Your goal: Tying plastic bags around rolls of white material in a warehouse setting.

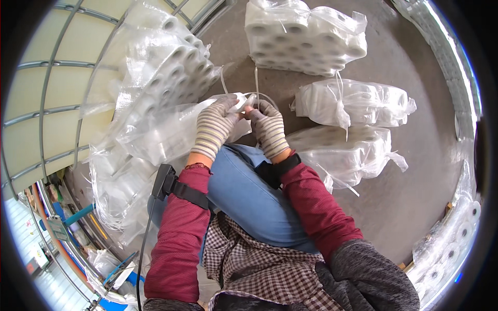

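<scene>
My left hand (217, 123) in a striped glove grips the gathered neck of a clear plastic bag (166, 129) full of white rolls, just above my knee. My right hand (267, 124), also gloved, pinches a thin white plastic tie strip (256, 85) at that same neck. Both hands meet at the bag's mouth, fingers closed. The strip's loose ends stick up toward the far packs.
Tied bags of white rolls lie on the grey concrete floor: a large pack (303, 33) far ahead, two smaller ones (353, 103) (342, 150) to the right. More rolls (446, 254) line the right edge. A tall bagged stack (166, 62) leans against a metal-framed container (46, 98) on the left.
</scene>
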A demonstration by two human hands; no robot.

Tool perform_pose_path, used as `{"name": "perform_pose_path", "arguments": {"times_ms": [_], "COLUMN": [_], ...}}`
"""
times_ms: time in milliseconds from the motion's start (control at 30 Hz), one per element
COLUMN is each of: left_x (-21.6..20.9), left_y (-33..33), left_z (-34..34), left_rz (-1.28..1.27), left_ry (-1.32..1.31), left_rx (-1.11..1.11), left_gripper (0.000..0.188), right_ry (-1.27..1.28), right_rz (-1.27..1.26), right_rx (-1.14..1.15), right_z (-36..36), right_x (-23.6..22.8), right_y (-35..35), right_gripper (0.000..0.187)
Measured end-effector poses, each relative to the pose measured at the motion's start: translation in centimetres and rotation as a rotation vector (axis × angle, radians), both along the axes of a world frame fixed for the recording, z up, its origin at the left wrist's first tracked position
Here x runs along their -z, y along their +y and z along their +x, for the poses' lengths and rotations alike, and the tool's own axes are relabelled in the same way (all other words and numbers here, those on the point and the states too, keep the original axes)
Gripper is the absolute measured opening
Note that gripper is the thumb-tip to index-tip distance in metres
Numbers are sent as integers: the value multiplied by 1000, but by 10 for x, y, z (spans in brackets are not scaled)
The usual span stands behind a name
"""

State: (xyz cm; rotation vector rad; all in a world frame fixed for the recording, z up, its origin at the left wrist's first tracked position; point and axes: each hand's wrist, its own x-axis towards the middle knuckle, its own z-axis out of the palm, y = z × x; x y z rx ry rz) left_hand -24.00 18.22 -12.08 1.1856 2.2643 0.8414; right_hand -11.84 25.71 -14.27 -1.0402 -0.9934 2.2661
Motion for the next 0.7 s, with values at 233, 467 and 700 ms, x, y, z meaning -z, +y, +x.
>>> {"name": "perform_pose_path", "arguments": {"times_ms": [233,467,700], "left_x": [-19,-4,-6], "left_y": [1,15,16], "left_z": [-3,-6,-2], "left_rz": [40,-190,-351], "left_ry": [-720,-352,104], "left_rx": [-351,-215,26], "left_gripper": [22,20,17], "right_ry": [-52,16,-89], "right_rz": [-214,-261,-144], "right_rx": [-5,2,65], "right_z": [-1,1,7], "right_x": [0,15,26], "right_y": [9,6,-6], "right_gripper": [13,20,24]}}
